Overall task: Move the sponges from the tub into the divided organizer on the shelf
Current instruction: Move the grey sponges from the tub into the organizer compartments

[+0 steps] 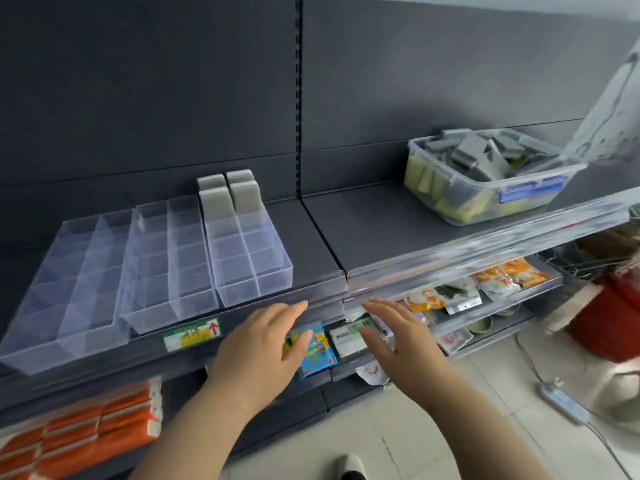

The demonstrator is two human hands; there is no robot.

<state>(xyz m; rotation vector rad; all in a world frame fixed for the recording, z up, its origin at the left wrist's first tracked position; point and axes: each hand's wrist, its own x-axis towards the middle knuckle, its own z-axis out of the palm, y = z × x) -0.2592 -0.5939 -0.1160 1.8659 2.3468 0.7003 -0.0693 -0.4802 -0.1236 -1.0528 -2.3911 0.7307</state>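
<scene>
Left hand (263,344) and right hand (391,336) held spread, empty, just below organizer (254,271) front. Sponges (474,152) heaped in tub (453,167), well right of organizer. Likely risk: heap toppled over rim when grabbed; light organizer shoved during insertion.

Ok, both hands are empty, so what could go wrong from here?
1. The sponges in the tub are heaped above its rim; a hasty grab could spill some.
2. The tub sits well right of the organizer, so a sponge may drop on the carry.
3. The four standing sponges rise above its walls; reaching in might knock them.
</scene>
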